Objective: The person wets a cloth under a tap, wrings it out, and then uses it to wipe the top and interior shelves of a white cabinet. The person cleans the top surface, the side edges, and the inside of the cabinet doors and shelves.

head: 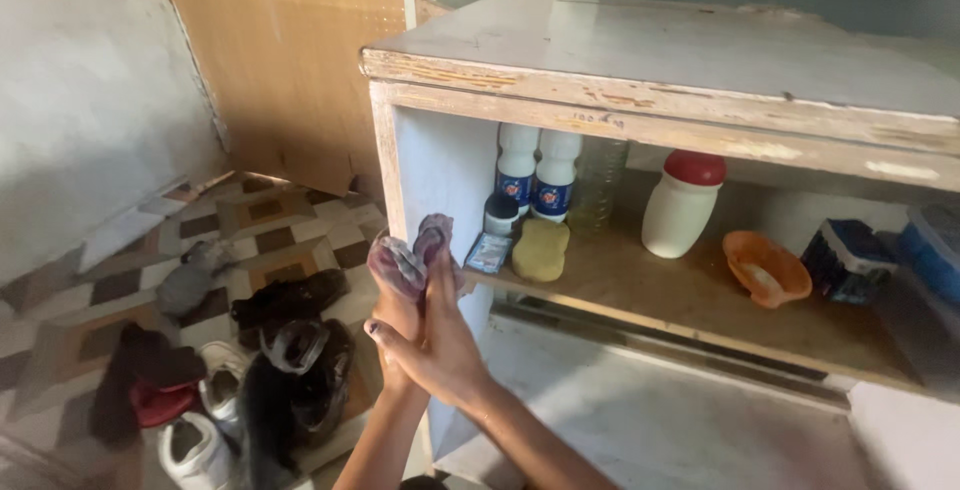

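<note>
one head view, looking down and forward, close to an open cabinet (640, 80)

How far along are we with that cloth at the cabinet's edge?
Done: nothing shows clearly as finished. In hand: the left hand and right hand are pressed together around a small crumpled cloth, held against the cabinet's white side panel. Left: the panel and shelf look worn and smudged; shoes and dark clothes lie scattered on the tiled floor.
</note>
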